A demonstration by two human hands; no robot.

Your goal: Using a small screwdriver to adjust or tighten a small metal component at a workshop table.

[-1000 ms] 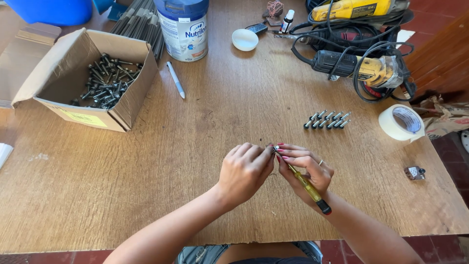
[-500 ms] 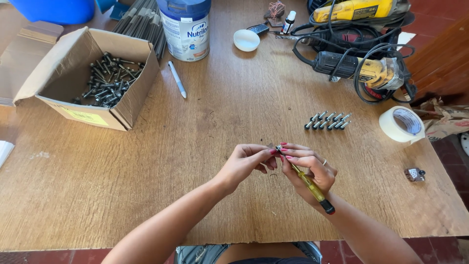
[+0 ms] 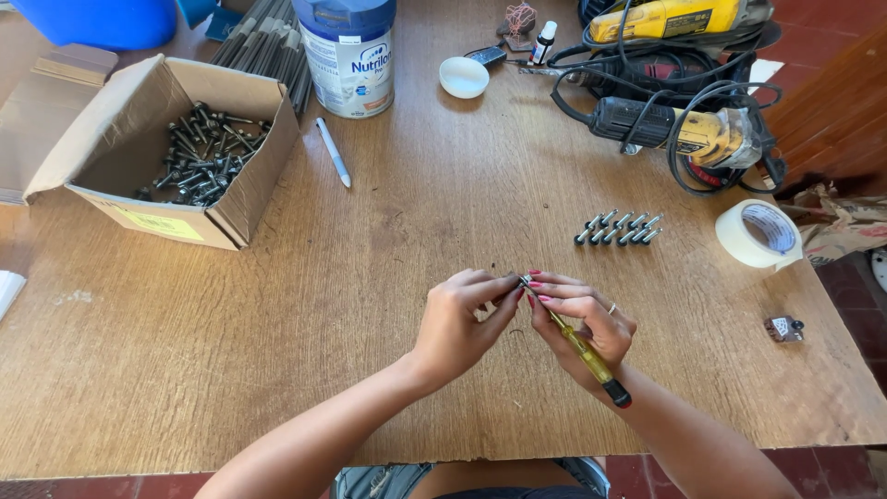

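Note:
My left hand (image 3: 459, 323) and my right hand (image 3: 582, 319) meet over the front middle of the wooden table (image 3: 370, 277). The right hand grips a screwdriver (image 3: 591, 356) with a clear yellow handle and a black end cap, its tip pointing up to the left. The left hand's fingertips pinch a small dark screw (image 3: 519, 279) right at the screwdriver's tip; most of the screw is hidden by the fingers. A row of several finished dark screws (image 3: 617, 228) lies on the table beyond my right hand.
An open cardboard box (image 3: 166, 148) of dark screws stands at the left. A white tin (image 3: 349, 55), a pen (image 3: 333, 152) and a white lid (image 3: 464, 77) sit at the back. Corded power tools (image 3: 674, 120) fill the back right; a tape roll (image 3: 758, 234) lies at the right.
Both hands stay together at the same spot. The left hand's fingers have shifted slightly on the screw at the screwdriver's tip.

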